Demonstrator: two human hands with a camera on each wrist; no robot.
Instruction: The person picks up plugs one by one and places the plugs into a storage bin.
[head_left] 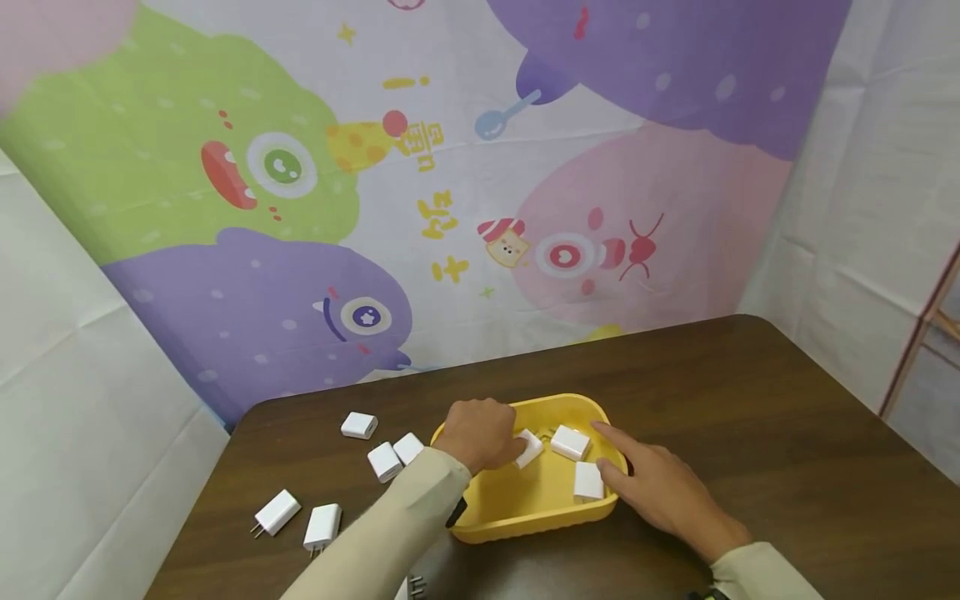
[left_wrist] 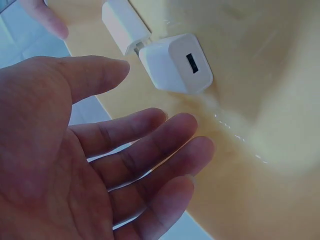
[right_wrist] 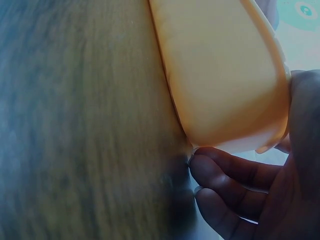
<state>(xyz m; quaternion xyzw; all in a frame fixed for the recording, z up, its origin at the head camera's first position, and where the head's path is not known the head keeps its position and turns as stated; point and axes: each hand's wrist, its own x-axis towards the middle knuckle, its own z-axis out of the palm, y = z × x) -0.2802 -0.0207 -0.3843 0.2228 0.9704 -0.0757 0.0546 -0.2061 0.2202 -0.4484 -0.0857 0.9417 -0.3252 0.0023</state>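
Observation:
A yellow plastic bin (head_left: pixel 525 525) stands on the dark wooden table with three white USB charger plugs in it. My left hand (head_left: pixel 480 433) reaches over its left side, palm inward and fingers loosely bent, beside one charger plug (head_left: pixel 529 448). In the left wrist view, a gap shows between those fingers and the nearest charger plug (left_wrist: pixel 180 65), whose USB port faces the camera. Another charger plug (head_left: pixel 570 442) and a third charger plug (head_left: pixel 588 482) lie toward the bin's right end. There my right hand (head_left: pixel 667 492) holds the wall, thumb over the rim and fingers curled against the outside.
Left of the bin on the table (head_left: pixel 712 392) lie several more white chargers, among them one at the back (head_left: pixel 359 425) and one with prongs showing (head_left: pixel 277 512). A cartoon-printed cloth (head_left: pixel 450 317) hangs behind the table, and white sheeting (head_left: pixel 67 400) hangs at the sides.

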